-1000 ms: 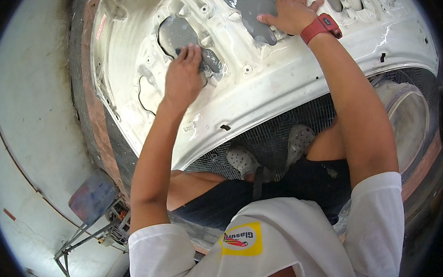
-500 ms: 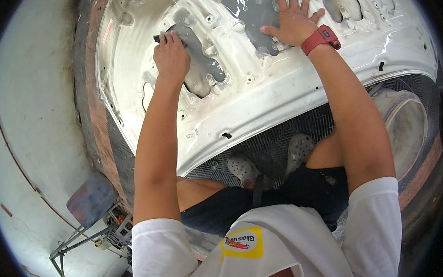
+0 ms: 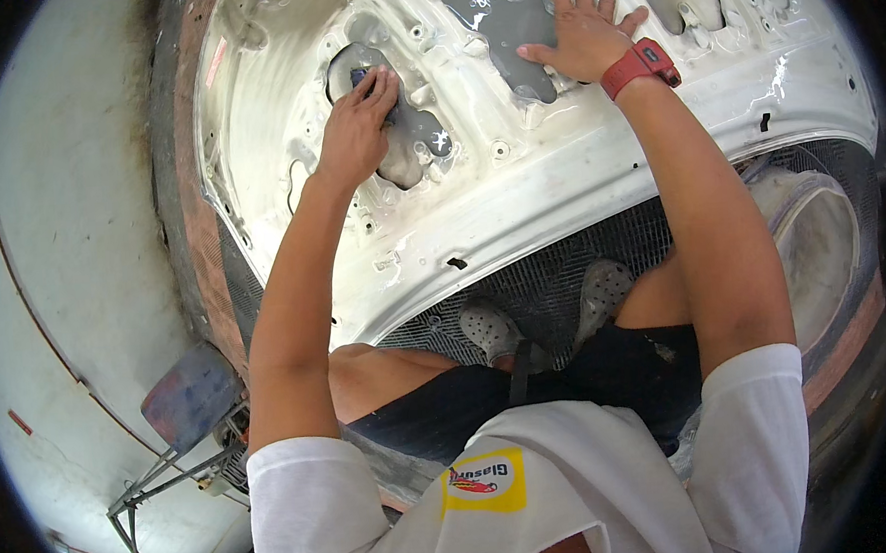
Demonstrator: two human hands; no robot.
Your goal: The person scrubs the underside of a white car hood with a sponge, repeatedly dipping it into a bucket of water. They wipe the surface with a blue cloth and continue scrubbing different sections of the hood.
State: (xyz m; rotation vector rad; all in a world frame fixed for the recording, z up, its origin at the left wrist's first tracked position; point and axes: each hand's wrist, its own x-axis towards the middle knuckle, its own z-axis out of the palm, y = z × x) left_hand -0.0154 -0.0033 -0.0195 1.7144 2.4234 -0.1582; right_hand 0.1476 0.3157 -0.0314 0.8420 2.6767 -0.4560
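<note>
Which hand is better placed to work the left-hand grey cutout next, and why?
Likely the left hand: its fingers hold a dark item there, while the right hand lies spread on the white panel elsewhere.

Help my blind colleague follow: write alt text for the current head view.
A person's left hand holds a small dark object over a grey opening in a glossy, curved white panel; the right hand, a red watch at its wrist, lies spread on it.

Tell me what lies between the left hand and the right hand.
In the head view, a white raised rib and part of the grey surface beyond it lie between the left hand and right hand.
</note>
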